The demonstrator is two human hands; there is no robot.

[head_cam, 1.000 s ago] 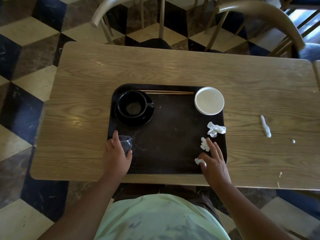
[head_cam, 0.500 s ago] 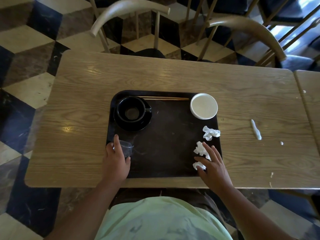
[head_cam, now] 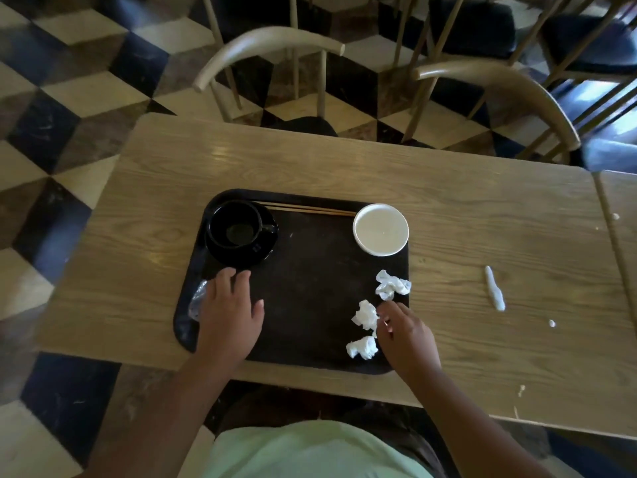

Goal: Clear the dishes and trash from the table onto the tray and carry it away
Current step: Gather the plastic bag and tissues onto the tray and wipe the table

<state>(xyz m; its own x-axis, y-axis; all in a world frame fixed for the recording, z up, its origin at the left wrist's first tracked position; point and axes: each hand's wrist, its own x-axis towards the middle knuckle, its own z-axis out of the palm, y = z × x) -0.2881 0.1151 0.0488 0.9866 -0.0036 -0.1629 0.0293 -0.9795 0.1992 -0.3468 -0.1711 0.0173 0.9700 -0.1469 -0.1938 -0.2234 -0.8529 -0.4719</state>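
Note:
A dark tray (head_cam: 310, 305) lies on the wooden table (head_cam: 482, 236). On it stand a black cup on a saucer (head_cam: 238, 232), a white bowl (head_cam: 381, 229), wooden chopsticks (head_cam: 310, 209) along the far rim and three crumpled white tissues (head_cam: 393, 284), (head_cam: 365, 313), (head_cam: 361, 347). A crumpled clear plastic piece (head_cam: 197, 301) lies at the tray's left edge. My left hand (head_cam: 229, 312) rests flat on the tray beside that plastic, fingers spread. My right hand (head_cam: 405, 336) hovers at the tray's right side, fingertips touching the middle tissue, holding nothing.
A white twisted scrap (head_cam: 494, 288) and small white crumbs (head_cam: 552, 323) lie on the table right of the tray. Two wooden chairs (head_cam: 275, 46), (head_cam: 499, 81) stand behind the table. A second table (head_cam: 620, 219) adjoins at the right. The floor is checkered.
My left hand has slid right off the clear plastic and now lies flat on the tray. My right hand has drawn back slightly from the tissues. The camera has tilted up.

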